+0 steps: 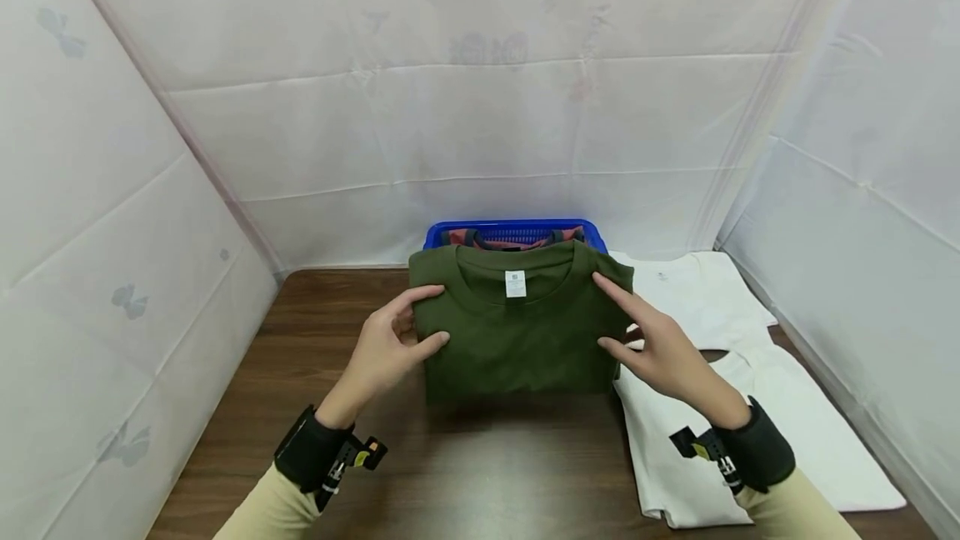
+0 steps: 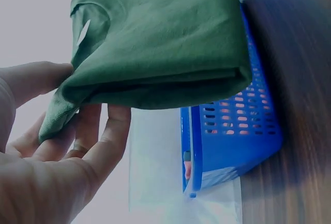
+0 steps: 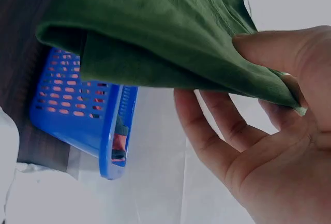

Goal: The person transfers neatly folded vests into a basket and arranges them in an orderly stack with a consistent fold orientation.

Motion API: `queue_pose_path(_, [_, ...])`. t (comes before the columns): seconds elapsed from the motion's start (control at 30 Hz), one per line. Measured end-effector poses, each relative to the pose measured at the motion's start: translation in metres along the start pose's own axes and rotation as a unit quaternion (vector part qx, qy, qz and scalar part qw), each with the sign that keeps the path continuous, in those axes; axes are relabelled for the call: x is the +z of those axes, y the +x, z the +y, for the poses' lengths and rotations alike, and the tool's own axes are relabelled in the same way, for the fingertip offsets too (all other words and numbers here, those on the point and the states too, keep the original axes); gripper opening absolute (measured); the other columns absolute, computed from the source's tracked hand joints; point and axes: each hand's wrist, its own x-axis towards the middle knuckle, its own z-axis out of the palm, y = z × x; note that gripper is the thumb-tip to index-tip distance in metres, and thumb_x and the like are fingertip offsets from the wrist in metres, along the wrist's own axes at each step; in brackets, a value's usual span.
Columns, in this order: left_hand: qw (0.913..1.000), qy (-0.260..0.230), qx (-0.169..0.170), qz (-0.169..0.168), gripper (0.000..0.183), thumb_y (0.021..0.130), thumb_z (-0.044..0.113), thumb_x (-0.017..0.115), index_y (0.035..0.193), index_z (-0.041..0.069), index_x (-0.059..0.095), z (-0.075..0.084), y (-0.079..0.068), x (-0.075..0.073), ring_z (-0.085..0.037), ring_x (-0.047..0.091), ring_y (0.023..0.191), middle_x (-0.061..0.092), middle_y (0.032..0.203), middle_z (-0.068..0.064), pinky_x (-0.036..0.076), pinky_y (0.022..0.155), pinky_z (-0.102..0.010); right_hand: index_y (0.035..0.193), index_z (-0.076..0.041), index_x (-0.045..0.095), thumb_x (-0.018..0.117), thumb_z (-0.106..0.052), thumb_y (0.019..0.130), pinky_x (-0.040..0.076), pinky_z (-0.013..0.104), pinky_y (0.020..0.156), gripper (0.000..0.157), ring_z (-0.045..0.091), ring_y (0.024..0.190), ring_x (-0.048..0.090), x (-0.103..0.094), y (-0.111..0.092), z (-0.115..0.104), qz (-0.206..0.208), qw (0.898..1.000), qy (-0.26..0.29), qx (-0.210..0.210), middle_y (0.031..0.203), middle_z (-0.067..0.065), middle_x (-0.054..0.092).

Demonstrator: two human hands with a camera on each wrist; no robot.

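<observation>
A folded dark green T-shirt (image 1: 517,340) with a white neck label (image 1: 515,283) is held up between both hands, above the table and in front of a blue basket (image 1: 592,233). My left hand (image 1: 390,348) grips its left edge, thumb on the front and fingers behind, as the left wrist view shows. On the opposite edge my right hand (image 1: 663,352) pinches the cloth the same way; in the right wrist view its fingers (image 3: 207,136) reach under the fold. Inside the basket lies a red and dark striped garment (image 1: 457,237), mostly hidden by the shirt.
Two white garments (image 1: 765,432) (image 1: 697,290) lie on the right side of the brown wooden table (image 1: 345,298). White sheeting (image 1: 487,123) walls the table at the back and both sides.
</observation>
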Motion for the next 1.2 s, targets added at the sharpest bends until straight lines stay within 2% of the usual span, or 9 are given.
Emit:
queue_pose_path(0.13, [0.9995,0.024,0.011,0.017,0.066,0.088,0.007,0.082,0.147,0.024,0.055,-0.002,0.008,-0.001,-0.019,0.071,0.103,0.07,0.123,-0.006,0.059,0.073,-0.031,0.163,-0.011,0.029,0.078,0.008,0.085,0.061,0.037,0.071,0.095,0.021,0.099,0.063,0.001,0.009,0.004,-0.009,1.0,-0.01,-0.003,0.157,0.019,0.043])
queue_pose_path(0.4, [0.9902,0.108,0.055,0.069,0.073,0.087,0.006,0.083,0.15,0.024,0.051,0.001,0.026,0.004,-0.018,0.071,0.091,0.072,0.112,-0.007,0.057,0.066,-0.031,0.165,-0.016,0.023,0.079,0.004,0.085,0.046,0.027,0.056,0.1,0.012,0.065,0.045,0.0,0.026,0.01,0.011,0.999,-0.038,0.011,0.116,0.016,0.056])
queue_pose_path(0.57, [0.9814,0.141,0.097,0.087,0.072,0.088,0.003,0.08,0.152,0.02,0.05,0.0,0.041,0.005,-0.017,0.07,0.086,0.071,0.113,-0.011,0.057,0.064,-0.031,0.165,-0.017,0.022,0.074,0.009,0.086,0.045,0.027,0.055,0.099,0.008,0.058,0.041,-0.002,0.034,0.014,0.037,0.998,-0.049,0.011,0.143,0.024,0.048])
queue_pose_path(0.67, [0.969,0.175,0.142,0.101,0.072,0.09,0.003,0.079,0.153,0.018,0.049,-0.005,0.05,0.004,-0.011,0.056,0.058,0.069,0.099,-0.009,0.047,0.053,-0.028,0.165,-0.017,0.022,0.068,0.013,0.087,0.042,0.027,0.053,0.096,0.006,0.054,0.038,-0.001,0.039,0.018,0.051,0.997,-0.053,0.008,0.158,0.024,0.037])
queue_pose_path(0.73, [0.9594,0.195,0.172,0.11,0.071,0.09,0.001,0.077,0.153,0.016,0.048,-0.009,0.055,0.002,-0.008,0.045,0.051,0.065,0.092,-0.007,0.041,0.05,-0.027,0.166,-0.018,0.022,0.065,0.015,0.087,0.041,0.027,0.052,0.095,0.007,0.053,0.037,0.0,0.043,0.02,0.058,0.997,-0.054,0.009,0.161,0.023,0.032])
queue_pose_path(0.8, [0.9505,0.213,0.194,0.117,0.07,0.091,-0.001,0.076,0.154,0.016,0.048,-0.012,0.059,0.001,-0.008,0.034,0.047,0.066,0.097,-0.009,0.039,0.049,-0.027,0.166,-0.018,0.022,0.063,0.015,0.088,0.04,0.027,0.052,0.094,0.007,0.052,0.036,0.001,0.047,0.021,0.061,0.997,-0.056,0.01,0.163,0.023,0.029])
queue_pose_path(0.9, [0.9426,0.228,0.213,0.12,0.071,0.092,-0.003,0.074,0.155,0.015,0.047,-0.016,0.066,0.0,-0.008,0.032,0.05,0.067,0.121,-0.011,0.038,0.051,-0.028,0.166,-0.019,0.022,0.063,0.015,0.089,0.04,0.028,0.052,0.094,0.008,0.052,0.037,0.001,0.053,0.023,0.061,0.997,-0.055,0.01,0.164,0.022,0.028])
queue_pose_path(0.97, [0.9407,0.23,0.217,0.123,0.071,0.092,-0.005,0.073,0.155,0.013,0.046,-0.02,0.069,0.0,-0.01,0.035,0.052,0.063,0.137,-0.012,0.038,0.052,-0.029,0.166,-0.019,0.022,0.062,0.015,0.089,0.04,0.028,0.052,0.093,0.008,0.052,0.037,0.001,0.056,0.025,0.059,0.997,-0.056,0.009,0.165,0.021,0.027])
queue_pose_path(1.2, [0.9443,0.22,0.208,0.128,0.07,0.092,-0.005,0.073,0.154,0.012,0.047,-0.028,0.085,0.004,-0.019,0.042,0.06,0.062,0.137,-0.011,0.037,0.058,-0.031,0.166,-0.021,0.021,0.057,0.015,0.09,0.038,0.029,0.048,0.092,0.009,0.046,0.033,0.001,0.068,0.035,0.063,0.996,-0.053,0.018,0.167,0.02,0.024])
